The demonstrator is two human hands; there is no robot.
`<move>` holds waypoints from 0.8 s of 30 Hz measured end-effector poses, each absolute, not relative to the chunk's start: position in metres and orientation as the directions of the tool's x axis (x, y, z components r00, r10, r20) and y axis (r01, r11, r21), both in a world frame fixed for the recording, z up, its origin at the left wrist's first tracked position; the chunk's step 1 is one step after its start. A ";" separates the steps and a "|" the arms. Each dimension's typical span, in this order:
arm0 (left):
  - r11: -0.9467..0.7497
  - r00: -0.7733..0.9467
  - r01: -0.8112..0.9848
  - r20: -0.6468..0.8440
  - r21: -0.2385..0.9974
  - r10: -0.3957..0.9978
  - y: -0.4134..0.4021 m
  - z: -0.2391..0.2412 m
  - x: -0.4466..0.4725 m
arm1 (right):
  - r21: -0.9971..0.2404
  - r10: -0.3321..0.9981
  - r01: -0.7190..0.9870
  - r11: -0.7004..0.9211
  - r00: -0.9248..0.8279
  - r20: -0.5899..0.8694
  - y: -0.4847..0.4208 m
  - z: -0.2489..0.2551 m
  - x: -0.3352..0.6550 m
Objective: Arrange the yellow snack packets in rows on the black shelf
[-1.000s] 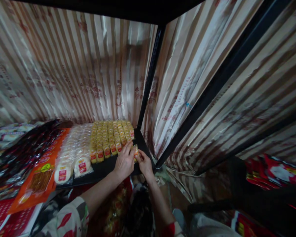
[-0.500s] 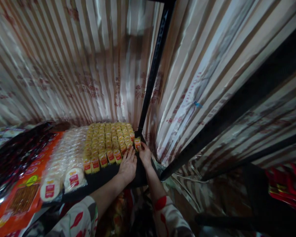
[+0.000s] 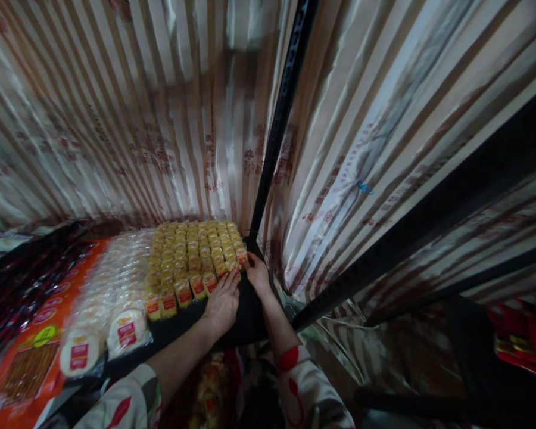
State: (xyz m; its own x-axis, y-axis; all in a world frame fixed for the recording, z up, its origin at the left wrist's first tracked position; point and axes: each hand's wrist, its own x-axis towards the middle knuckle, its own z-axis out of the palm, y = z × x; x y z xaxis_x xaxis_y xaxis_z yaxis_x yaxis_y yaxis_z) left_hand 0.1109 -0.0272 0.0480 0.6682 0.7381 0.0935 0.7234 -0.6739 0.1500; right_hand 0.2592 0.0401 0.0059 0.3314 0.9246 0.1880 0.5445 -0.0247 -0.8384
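Rows of small yellow packets [image 3: 192, 253] with red labels stand packed together on a black shelf [image 3: 245, 316]. My left hand [image 3: 222, 301] lies flat on the shelf, its fingers stretched out against the front right packets. My right hand [image 3: 255, 271] is pinched on one yellow packet [image 3: 242, 256] at the right end of the rows, beside the black upright post [image 3: 277, 131]. Both sleeves are white with red and dark patches.
Round white cakes in clear wrap [image 3: 111, 298] lie left of the yellow packets. Further left are orange packs [image 3: 31, 351] and dark glossy packs [image 3: 22, 274]. A striped shiny curtain [image 3: 152, 119] hangs behind and to the right. Red packs [image 3: 522, 339] sit lower right.
My right hand carried the yellow packet up from the shelf's front edge to the right end of the rows. My left hand went from curled beside it to flat against the front packets.
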 end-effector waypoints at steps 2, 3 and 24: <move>-0.692 0.682 0.706 0.118 0.151 0.722 -0.022 0.047 0.108 | -0.812 0.918 0.581 -0.053 0.349 0.190 0.037 0.005 0.254; -0.701 0.690 0.697 0.123 0.152 0.713 -0.020 0.047 0.107 | -0.800 0.913 0.597 -0.066 0.360 0.193 0.036 0.006 0.252; -0.755 0.738 0.649 0.163 0.093 0.655 -0.015 0.037 0.100 | -0.736 0.865 0.676 -0.039 0.392 0.315 0.028 0.003 0.238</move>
State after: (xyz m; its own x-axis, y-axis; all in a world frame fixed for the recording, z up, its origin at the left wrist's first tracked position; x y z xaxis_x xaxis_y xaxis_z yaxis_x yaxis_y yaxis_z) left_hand 0.1001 -0.0150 0.0371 0.7378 0.6550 0.1630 0.6494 -0.7547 0.0929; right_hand 0.2381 0.0279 0.0033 0.3919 0.8646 0.3146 0.6760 -0.0387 -0.7359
